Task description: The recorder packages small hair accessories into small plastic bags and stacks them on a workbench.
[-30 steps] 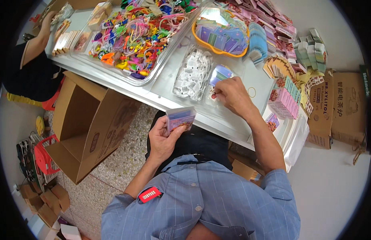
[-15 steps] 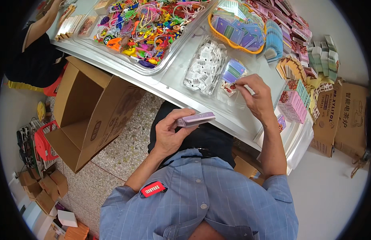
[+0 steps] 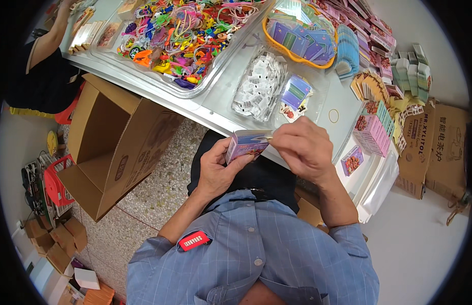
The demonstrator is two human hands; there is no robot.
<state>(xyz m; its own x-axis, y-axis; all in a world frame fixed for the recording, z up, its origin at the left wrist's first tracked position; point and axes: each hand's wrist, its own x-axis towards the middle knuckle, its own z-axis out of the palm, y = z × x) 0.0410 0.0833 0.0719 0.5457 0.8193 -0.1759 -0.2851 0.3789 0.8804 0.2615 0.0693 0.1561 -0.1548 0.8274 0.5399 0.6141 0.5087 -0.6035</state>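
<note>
My left hand (image 3: 214, 170) grips a small purple cardboard box (image 3: 244, 147) with a picture on its front, tilted over my lap at the table's edge. Against the box's open end, my right hand (image 3: 306, 150) has its fingers pinched together; what they hold, if anything, is hidden. Just beyond lie purple cards (image 3: 297, 92) and some small printed pieces (image 3: 291, 113) in a clear tray. Beside them a clear tray holds a heap of small white packets (image 3: 260, 86).
A large clear tray (image 3: 195, 91) of colourful small toys stands at the left. An orange basket (image 3: 331, 60) holds more cards. At the right are stacked pink boxes (image 3: 371, 137), one loose purple box (image 3: 352, 160) and a rubber band (image 3: 333, 116). A big open carton (image 3: 129, 147) stands left; another person's arm (image 3: 50, 43) shows beyond.
My right hand has moved from the small printed pieces in the tray toward me, to the box's open end. My left hand has tipped the box more upright, showing its printed front.
</note>
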